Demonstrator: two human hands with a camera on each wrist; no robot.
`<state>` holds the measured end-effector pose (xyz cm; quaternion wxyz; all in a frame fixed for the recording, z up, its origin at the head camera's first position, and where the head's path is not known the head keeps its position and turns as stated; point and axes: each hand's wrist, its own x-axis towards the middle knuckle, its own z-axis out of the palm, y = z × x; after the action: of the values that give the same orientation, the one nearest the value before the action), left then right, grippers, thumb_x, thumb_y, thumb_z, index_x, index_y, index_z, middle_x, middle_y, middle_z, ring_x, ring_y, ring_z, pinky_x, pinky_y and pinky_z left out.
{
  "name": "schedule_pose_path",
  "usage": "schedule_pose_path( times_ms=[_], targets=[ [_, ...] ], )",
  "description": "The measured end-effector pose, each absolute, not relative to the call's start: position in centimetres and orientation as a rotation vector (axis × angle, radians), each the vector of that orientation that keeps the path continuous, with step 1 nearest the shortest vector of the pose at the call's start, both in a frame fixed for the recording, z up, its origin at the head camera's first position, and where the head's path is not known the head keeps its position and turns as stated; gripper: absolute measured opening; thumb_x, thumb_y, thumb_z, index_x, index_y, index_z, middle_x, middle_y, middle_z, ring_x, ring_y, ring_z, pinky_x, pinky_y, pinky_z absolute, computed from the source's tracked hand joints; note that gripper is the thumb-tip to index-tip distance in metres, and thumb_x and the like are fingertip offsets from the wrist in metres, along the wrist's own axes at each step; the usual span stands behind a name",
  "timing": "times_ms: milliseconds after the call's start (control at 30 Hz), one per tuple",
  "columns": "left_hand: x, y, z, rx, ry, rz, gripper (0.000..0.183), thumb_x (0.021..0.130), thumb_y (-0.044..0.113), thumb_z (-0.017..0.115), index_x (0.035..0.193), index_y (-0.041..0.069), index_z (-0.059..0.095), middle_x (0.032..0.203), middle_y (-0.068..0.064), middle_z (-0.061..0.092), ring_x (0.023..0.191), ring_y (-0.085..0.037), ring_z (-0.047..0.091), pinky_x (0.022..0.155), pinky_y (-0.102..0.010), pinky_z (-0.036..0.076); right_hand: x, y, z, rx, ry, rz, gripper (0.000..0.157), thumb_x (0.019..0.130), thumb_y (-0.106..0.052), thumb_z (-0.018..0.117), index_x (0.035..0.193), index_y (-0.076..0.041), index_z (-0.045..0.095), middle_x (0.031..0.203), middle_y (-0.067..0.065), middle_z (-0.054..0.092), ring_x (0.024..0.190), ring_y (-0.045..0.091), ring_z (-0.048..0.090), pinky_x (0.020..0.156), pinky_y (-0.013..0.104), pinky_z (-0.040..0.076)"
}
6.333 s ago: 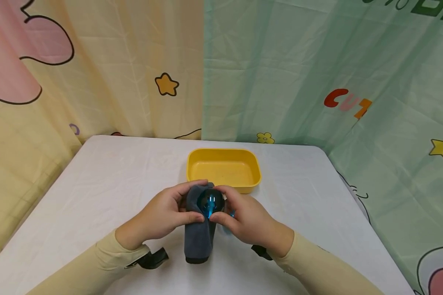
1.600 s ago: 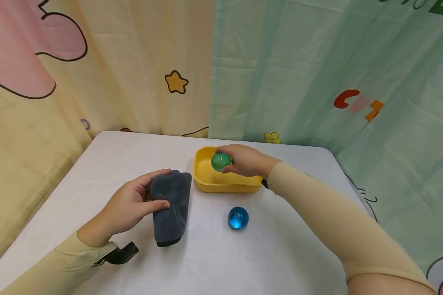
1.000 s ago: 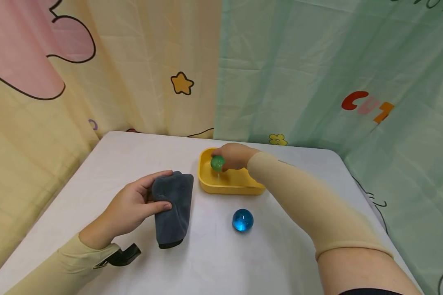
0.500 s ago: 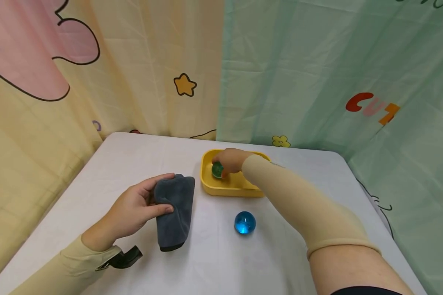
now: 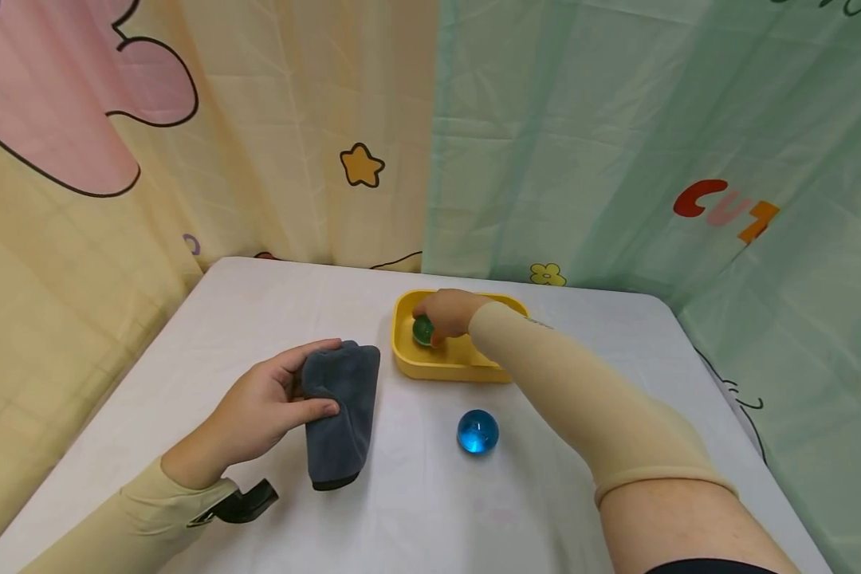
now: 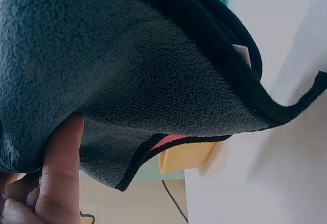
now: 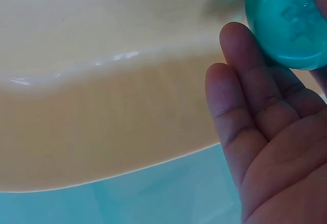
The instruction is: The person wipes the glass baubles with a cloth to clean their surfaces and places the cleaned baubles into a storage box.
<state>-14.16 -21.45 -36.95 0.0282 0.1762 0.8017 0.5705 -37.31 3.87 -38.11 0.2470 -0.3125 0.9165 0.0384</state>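
Observation:
My left hand point(image 5: 261, 410) grips a dark grey cloth point(image 5: 340, 434) with black edging, held upright over the left part of the table. In the left wrist view the cloth point(image 6: 127, 66) fills much of the frame and hangs in a fold. Inside the yellow tray point(image 5: 430, 371), at its left end, my right hand point(image 5: 450, 312) holds a clear green ball point(image 5: 422, 331) between thumb and fingers. The right wrist view has the ball point(image 7: 286, 25) at the upper right, low over the tray floor; whether it touches is unclear. A clear blue ball point(image 5: 477, 432) lies on the table in front of the tray.
A white cloth covers the table point(image 5: 416, 510). Printed curtains point(image 5: 545, 143) stand close behind its back edge and along both sides. My right forearm point(image 5: 581, 399) crosses over the tray's right end.
Since the earliest frame, both hands have parted from the cloth-wrapped ball in the middle. The right hand has carried the green ball down into the tray; over the last half second almost nothing moves.

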Motion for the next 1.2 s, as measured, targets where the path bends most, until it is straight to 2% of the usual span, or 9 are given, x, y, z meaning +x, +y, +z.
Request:
schedule_pose_path(
  times_ms=[133,333,433,600,733,933,1200],
  targets=[
    [-14.3,-21.4,-37.0,0.548,2.483,1.747,0.074,0.089,0.007,0.084,0.154,0.006,0.05,0.134,-0.022,0.067,0.1,-0.012,0.074,0.082,-0.028,0.064,-37.2,4.1,-37.8,-0.832,2.503,0.115,0.067,0.097,-0.025,0.079,0.157,-0.022,0.05,0.155,0.004,0.057,0.136,0.026,0.055,0.123,0.046,0.043],
    [-14.5,-21.2,-37.2,0.562,2.486,1.734,0.074,0.09,0.009,0.084,0.155,0.006,0.049,0.133,-0.021,0.068,0.1,-0.012,0.074,0.081,-0.029,0.064,-36.5,4.7,-36.7,-0.794,2.523,0.092,0.079,0.099,-0.035,0.076,0.165,-0.033,0.035,0.162,0.006,0.049,0.147,0.029,0.047,0.128,0.049,0.034],
    [-14.7,-21.2,-37.2,0.567,2.488,1.727,0.074,0.09,0.009,0.084,0.155,0.007,0.049,0.133,-0.02,0.069,0.099,-0.012,0.074,0.081,-0.029,0.064,-35.5,5.1,-35.5,-0.78,2.564,0.08,0.08,0.099,-0.042,0.075,0.166,-0.031,0.033,0.162,0.005,0.05,0.147,0.028,0.047,0.128,0.048,0.035],
    [-14.8,-21.0,-37.1,0.57,2.503,1.706,0.074,0.09,0.01,0.084,0.155,0.007,0.05,0.131,-0.019,0.069,0.097,-0.012,0.074,0.08,-0.028,0.064,-32.1,6.1,-32.9,-0.84,2.66,0.014,0.074,0.101,-0.045,0.071,0.163,-0.02,0.041,0.159,0.005,0.053,0.147,0.027,0.049,0.126,0.045,0.038],
    [-14.9,-20.9,-37.0,0.578,2.5,1.704,0.074,0.09,0.01,0.084,0.154,0.007,0.05,0.132,-0.019,0.069,0.098,-0.012,0.074,0.08,-0.028,0.064,-28.6,7.9,-31.8,-0.969,2.684,-0.071,0.065,0.1,-0.043,0.073,0.156,-0.018,0.052,0.153,0.006,0.059,0.142,0.026,0.055,0.123,0.044,0.043],
    [-15.2,-20.7,-37.0,0.587,2.491,1.703,0.074,0.09,0.01,0.084,0.155,0.006,0.049,0.132,-0.019,0.069,0.098,-0.013,0.074,0.08,-0.029,0.064,-24.5,10.8,-32.8,-1.056,2.579,-0.098,0.061,0.094,-0.042,0.079,0.149,-0.022,0.061,0.148,0.002,0.064,0.137,0.023,0.058,0.12,0.042,0.047],
    [-15.4,-20.3,-37.2,0.579,2.497,1.686,0.074,0.09,0.012,0.084,0.155,0.008,0.05,0.132,-0.018,0.069,0.098,-0.013,0.074,0.081,-0.028,0.064,-22.2,13.3,-35.2,-0.974,2.489,-0.065,0.071,0.088,-0.039,0.086,0.152,-0.028,0.058,0.152,-0.004,0.058,0.139,0.019,0.054,0.119,0.042,0.047]
  ],
)
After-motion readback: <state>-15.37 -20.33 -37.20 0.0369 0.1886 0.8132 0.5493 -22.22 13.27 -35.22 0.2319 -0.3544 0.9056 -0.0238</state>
